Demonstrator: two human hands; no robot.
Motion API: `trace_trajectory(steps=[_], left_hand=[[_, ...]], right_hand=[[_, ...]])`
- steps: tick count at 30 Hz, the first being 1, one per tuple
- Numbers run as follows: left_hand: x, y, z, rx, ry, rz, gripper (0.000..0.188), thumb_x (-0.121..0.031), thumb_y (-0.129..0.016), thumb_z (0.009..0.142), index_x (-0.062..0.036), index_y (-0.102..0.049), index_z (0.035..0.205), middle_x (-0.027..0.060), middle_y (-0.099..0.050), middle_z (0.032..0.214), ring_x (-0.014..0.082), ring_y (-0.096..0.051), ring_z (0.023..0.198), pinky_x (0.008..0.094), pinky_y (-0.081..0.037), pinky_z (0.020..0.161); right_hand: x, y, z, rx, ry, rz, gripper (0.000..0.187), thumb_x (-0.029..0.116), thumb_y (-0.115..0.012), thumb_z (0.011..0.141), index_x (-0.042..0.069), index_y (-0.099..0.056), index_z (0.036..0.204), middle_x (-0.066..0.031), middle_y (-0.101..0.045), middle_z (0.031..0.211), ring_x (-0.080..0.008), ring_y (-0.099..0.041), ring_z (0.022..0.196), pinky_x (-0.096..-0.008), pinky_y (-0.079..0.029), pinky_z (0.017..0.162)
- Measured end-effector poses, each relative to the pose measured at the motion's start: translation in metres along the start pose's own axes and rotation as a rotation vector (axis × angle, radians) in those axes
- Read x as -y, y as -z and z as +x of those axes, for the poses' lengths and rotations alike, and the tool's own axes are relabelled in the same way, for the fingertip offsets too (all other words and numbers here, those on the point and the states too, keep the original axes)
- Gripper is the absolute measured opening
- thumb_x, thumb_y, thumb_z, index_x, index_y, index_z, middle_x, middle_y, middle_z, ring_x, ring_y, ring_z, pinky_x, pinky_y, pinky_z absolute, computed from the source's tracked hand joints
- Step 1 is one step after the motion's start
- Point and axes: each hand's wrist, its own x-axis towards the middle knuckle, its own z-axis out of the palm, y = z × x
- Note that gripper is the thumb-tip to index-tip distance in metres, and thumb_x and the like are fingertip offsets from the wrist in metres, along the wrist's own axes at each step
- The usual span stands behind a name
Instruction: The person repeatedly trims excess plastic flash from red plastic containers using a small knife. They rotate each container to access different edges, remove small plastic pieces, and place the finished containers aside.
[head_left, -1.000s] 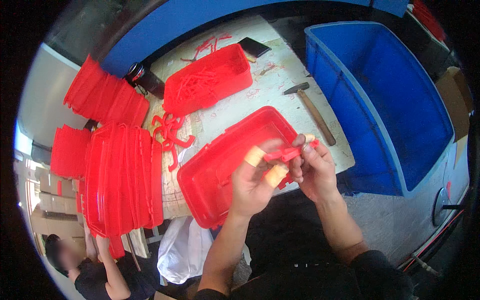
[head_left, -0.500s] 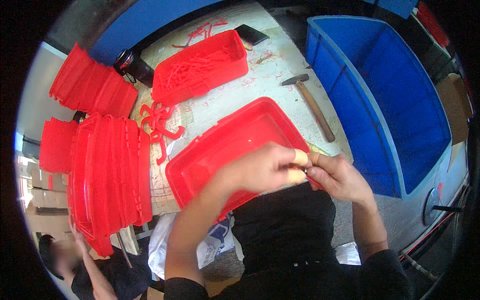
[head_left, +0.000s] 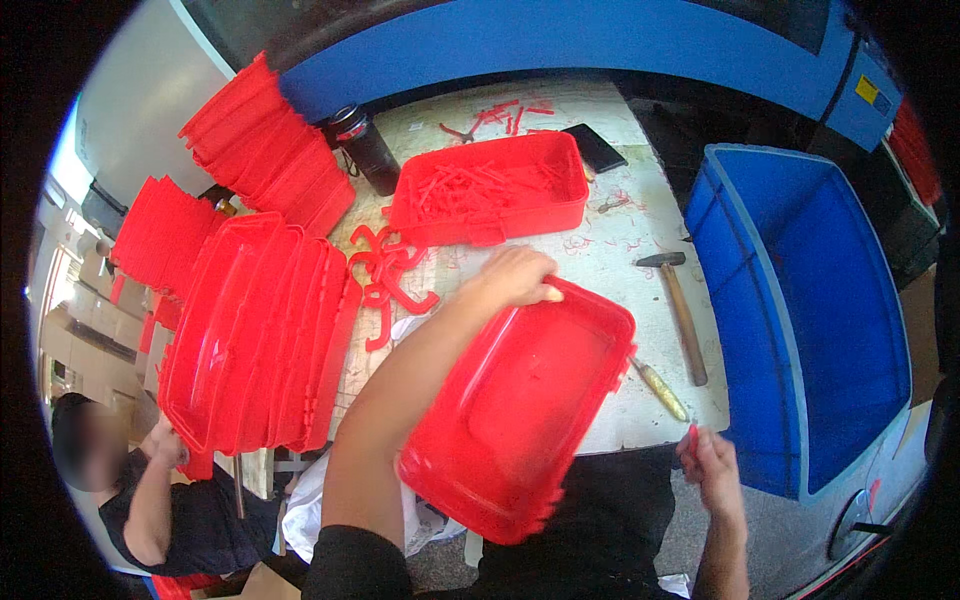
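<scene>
My left hand grips the far rim of a shallow red plastic tray, fingers curled over its edge. The tray is tilted and turned at an angle over the near part of the table, its hollow side up. Off to the right, apart from the tray, my right hand is closed on a small red piece whose exact kind I cannot make out. Between that hand and the tray lies a slim tool with a yellowish handle. Its thin end lies close to the tray's rim.
A red bin of red plastic strips stands at the back, beside a dark bottle. Stacked red trays and loose red handles lie left. A hammer and a big blue tub are right. A co-worker is at lower left.
My hands, together at the tray's near right edge before, are now apart. The left has moved to the far rim and the tray has turned. My right hand has drawn away, lower right.
</scene>
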Motion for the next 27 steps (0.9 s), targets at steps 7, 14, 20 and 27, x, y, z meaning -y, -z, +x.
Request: trace_trajectory(steps=[7, 14, 20, 27], left_hand=[[0.023, -0.030, -0.092, -0.175, 0.262, -0.298, 0.032, -0.024, -0.073, 0.088, -0.0074, -0.068, 0.115, 0.0229, -0.070, 0.105, 0.0405, -0.067, 0.102, 0.0434, -0.054, 0.086], [0.015, -0.025, -0.100, -0.042, 0.219, -0.399, 0.043, -0.026, -0.076, 0.082, -0.0088, -0.064, 0.119, 0.0227, -0.070, 0.106, 0.0416, -0.067, 0.102, 0.0473, -0.053, 0.087], [0.018, -0.024, -0.094, 0.100, 0.184, -0.472, 0.037, -0.033, -0.077, 0.077, -0.0070, -0.071, 0.103, 0.0243, -0.070, 0.095, 0.0430, -0.066, 0.095, 0.0490, -0.053, 0.082], [0.014, -0.028, -0.095, 0.032, 0.177, -0.370, 0.030, -0.035, -0.075, 0.078, -0.0079, -0.074, 0.091, 0.0236, -0.069, 0.085, 0.0434, -0.068, 0.086, 0.0518, -0.054, 0.077]], right_hand=[[0.095, -0.060, 0.070, 0.120, 0.633, -0.705, 0.021, 0.022, -0.058, 0.100, 0.002, -0.063, 0.093, -0.0119, -0.063, 0.071, -0.0194, -0.063, 0.061, -0.0348, -0.050, 0.059], [0.089, -0.182, 0.149, 0.103, 1.015, -1.434, 0.019, 0.021, -0.059, 0.095, 0.004, -0.063, 0.088, -0.0158, -0.069, 0.078, -0.0299, -0.071, 0.065, -0.0430, -0.056, 0.056], [0.073, -0.198, 0.163, 0.111, 1.000, -1.397, 0.021, 0.023, -0.061, 0.093, 0.005, -0.060, 0.083, -0.0145, -0.068, 0.075, -0.0292, -0.070, 0.062, -0.0418, -0.054, 0.052], [0.070, -0.201, 0.164, 0.120, 0.997, -1.390, 0.021, 0.024, -0.063, 0.093, 0.006, -0.058, 0.083, -0.0143, -0.068, 0.075, -0.0282, -0.070, 0.063, -0.0393, -0.054, 0.053]])
